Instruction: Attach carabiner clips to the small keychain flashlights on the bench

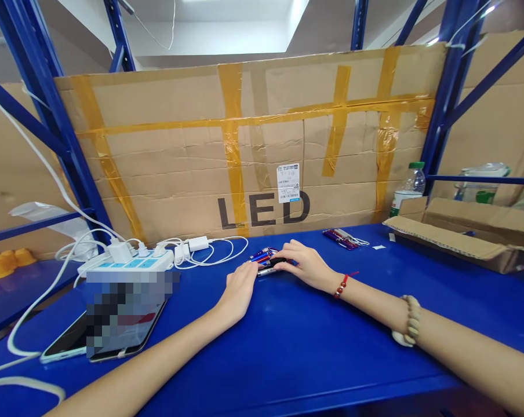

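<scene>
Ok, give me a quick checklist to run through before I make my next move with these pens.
1. Both hands at the pens: ok, left hand and right hand meet over them.
2. Firm grip: cannot tell, fingers hide the contact.
3. Pens neatly lined up: cannot tell, partly covered.
4. Second bundle kept separate: ok, it lies apart, beyond the right hand.
5. Power strip clear of the hands: ok, off to the left.
6. Carton closed: not ok, it is open.

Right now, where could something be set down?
Bare table lies between the forearms, and between right forearm and open box. Crowded: the left, with power strip, cables and devices; the pens at left hand and right hand.
</scene>
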`<state>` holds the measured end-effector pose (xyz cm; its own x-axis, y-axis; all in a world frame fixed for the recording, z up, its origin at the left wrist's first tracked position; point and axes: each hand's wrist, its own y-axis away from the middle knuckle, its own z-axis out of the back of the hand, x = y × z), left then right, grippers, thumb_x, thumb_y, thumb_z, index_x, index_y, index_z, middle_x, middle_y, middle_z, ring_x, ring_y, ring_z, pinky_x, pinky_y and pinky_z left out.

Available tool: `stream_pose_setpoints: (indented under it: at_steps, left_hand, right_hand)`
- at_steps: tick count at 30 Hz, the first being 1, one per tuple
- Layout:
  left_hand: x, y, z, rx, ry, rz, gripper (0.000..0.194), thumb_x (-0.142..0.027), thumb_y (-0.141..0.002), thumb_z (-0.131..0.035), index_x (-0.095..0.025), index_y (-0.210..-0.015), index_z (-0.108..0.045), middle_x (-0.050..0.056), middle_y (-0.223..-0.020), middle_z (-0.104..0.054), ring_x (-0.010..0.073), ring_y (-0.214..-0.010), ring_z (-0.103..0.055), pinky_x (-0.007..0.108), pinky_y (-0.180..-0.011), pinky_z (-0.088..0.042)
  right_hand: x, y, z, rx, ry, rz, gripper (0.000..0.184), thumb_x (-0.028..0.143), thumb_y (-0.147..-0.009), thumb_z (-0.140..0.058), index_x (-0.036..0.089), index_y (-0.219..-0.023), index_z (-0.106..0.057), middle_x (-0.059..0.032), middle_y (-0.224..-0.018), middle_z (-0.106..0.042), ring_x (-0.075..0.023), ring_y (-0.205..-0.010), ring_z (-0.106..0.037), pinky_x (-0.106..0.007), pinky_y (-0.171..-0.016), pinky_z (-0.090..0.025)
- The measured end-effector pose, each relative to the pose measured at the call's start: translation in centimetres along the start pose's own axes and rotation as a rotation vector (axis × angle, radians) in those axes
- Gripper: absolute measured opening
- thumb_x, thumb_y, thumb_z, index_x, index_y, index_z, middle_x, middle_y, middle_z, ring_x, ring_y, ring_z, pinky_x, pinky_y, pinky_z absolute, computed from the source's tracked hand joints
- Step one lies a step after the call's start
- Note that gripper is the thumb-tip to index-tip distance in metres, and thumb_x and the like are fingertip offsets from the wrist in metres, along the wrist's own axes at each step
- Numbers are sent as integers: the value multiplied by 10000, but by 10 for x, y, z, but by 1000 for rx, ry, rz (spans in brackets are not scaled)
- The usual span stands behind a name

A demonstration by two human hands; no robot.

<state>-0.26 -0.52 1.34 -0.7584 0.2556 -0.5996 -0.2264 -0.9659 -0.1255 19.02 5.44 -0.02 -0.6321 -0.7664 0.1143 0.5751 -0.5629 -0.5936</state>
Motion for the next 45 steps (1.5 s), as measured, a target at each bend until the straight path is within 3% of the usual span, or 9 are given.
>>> stream_pose_setpoints:
  at_steps: [14,24,33,37,45]
  left_hand:
    - [3,-2,-2,-11,43,31,531,-357,-934,-112,-205,-1274,-491,46,-1418,-445,174,-1351,-323,386,-1133,-200]
    - [5,-2,-4,-49,118,26,569,-388,-934,-74,-215,-1256,-511,43,-1414,-455,167,-1345,-338,378,-1134,-197]
    - [11,-3,-7,-93,249,48,641,-538,-909,-79,-225,-1295,-484,25,-1436,-427,192,-1372,-290,382,-1150,-153]
    - [15,-5,-9,-93,255,-1,655,-535,-908,-64,-220,-1296,-487,35,-1431,-434,187,-1372,-289,384,-1149,-152]
    - [17,-6,-9,-91,232,29,657,-547,-904,-67,-243,-1306,-489,28,-1419,-451,222,-1364,-306,424,-1141,-164]
  right_hand:
    - [-5,1,-4,-84,42,134,411,501,-880,-446,214,-1058,-681,-41,-749,-656,-160,-717,-539,-259,-630,-415]
    - [2,1,-5,-107,-126,-39,231,353,-864,-563,233,-998,-707,-20,-840,-698,-141,-744,-623,-231,-639,-451]
    - [6,3,-5,-94,-161,64,279,415,-860,-553,260,-1043,-697,-30,-863,-691,-153,-822,-626,-247,-715,-465]
    - [5,3,-6,-74,-141,79,278,394,-863,-555,229,-1035,-699,-43,-878,-694,-162,-861,-624,-255,-743,-471]
    - [3,4,-7,-63,-158,77,291,415,-841,-581,230,-1034,-697,-43,-899,-697,-158,-849,-625,-260,-752,-470]
